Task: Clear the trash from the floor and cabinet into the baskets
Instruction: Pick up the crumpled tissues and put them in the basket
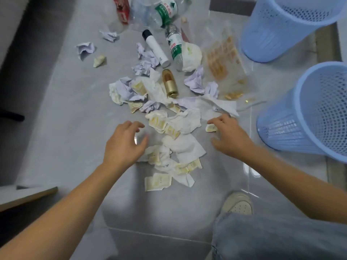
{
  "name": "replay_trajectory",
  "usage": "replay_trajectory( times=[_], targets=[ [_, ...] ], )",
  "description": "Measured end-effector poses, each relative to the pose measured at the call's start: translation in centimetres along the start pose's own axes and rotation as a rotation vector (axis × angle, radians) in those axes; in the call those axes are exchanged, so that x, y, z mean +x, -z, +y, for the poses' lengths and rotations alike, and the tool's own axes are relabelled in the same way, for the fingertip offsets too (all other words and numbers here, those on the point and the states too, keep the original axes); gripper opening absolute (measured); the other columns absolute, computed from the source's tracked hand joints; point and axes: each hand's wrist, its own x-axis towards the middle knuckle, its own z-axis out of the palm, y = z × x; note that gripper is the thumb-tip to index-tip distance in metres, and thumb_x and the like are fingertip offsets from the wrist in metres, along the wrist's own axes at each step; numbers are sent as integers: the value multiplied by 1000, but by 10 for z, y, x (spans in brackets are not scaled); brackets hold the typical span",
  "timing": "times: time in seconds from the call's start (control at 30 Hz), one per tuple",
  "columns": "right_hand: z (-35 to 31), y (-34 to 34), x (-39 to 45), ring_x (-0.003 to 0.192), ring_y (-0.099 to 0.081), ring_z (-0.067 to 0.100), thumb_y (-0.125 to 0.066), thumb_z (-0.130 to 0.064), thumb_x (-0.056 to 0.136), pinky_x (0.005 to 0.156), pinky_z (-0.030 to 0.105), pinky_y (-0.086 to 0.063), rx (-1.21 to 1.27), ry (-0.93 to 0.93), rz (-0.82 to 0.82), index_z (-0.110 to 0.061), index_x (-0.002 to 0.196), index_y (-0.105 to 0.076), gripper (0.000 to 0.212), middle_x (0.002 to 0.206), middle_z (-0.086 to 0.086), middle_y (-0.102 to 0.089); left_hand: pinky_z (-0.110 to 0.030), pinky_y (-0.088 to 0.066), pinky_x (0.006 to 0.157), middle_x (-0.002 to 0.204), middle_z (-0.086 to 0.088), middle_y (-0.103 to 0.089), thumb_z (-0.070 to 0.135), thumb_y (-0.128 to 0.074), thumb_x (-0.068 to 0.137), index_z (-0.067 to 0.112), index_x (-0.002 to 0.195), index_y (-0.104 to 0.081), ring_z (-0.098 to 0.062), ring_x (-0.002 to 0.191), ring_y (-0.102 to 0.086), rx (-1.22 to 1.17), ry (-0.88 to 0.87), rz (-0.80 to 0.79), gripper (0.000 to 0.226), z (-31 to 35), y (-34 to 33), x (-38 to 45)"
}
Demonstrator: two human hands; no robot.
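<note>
Trash lies scattered on the grey tiled floor: white tissues, crumpled purple-white paper, several yellowish sachets, a gold bottle, a white tube with a black cap, plastic bottles with green labels and a clear blister pack. My left hand hovers open at the pile's left edge, fingers curled. My right hand is spread open at the pile's right edge, fingertips beside a small sachet. Two light blue mesh baskets stand on the right, one far and one near.
A red can and more clear bottles lie at the far end of the pile. A dark strip runs along the left. A board corner juts in at lower left. My shoe and jeans-clad knee sit at lower right.
</note>
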Motion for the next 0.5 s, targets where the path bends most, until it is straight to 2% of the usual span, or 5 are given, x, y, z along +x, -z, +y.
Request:
replay_trajectory(
  times=[0.07, 0.17, 0.27, 0.37, 0.5],
  targets=[
    [9, -14, 4, 131, -40, 32, -70, -21, 84, 90, 49, -54, -64, -13, -49, -26, 139, -52, 58, 137, 4, -45, -39, -51, 77, 116, 5, -55, 44, -64, 91, 30, 126, -61, -21, 115, -52, 33, 72, -42, 38, -23, -9, -25],
    [19, -28, 8, 128, -40, 38, -69, -15, 82, 88, 49, -54, -123, 15, -59, -23, 137, -54, 58, 138, 8, -44, -42, -53, 84, 132, 4, -43, 49, -67, 86, 39, 141, -50, -23, 125, -41, 100, 143, -186, 58, -46, -19, -51],
    [26, -36, 5, 113, -47, 34, -69, -10, 83, 71, 42, -53, -187, 92, -12, -19, 125, -60, 44, 124, 8, -49, -43, -54, 83, 137, 2, -35, 47, -71, 80, 43, 143, -45, -26, 125, -38, 152, 146, -264, 68, -65, -28, -67],
    [29, -43, -3, 98, -47, 29, -66, -6, 86, 59, 42, -53, -158, 123, 32, -17, 114, -61, 30, 110, 7, -46, -42, -57, 71, 132, 0, -36, 38, -74, 84, 32, 134, -56, -28, 119, -42, 147, 133, -232, 53, -80, -40, -76],
    [29, -50, -7, 86, -50, 27, -67, -8, 89, 64, 42, -51, -89, 153, 58, -12, 104, -62, 16, 101, 6, -48, -34, -49, 61, 111, 7, -37, 30, -72, 90, 26, 122, -60, -21, 103, -48, 92, 83, -181, 35, -88, -47, -68]
  ],
)
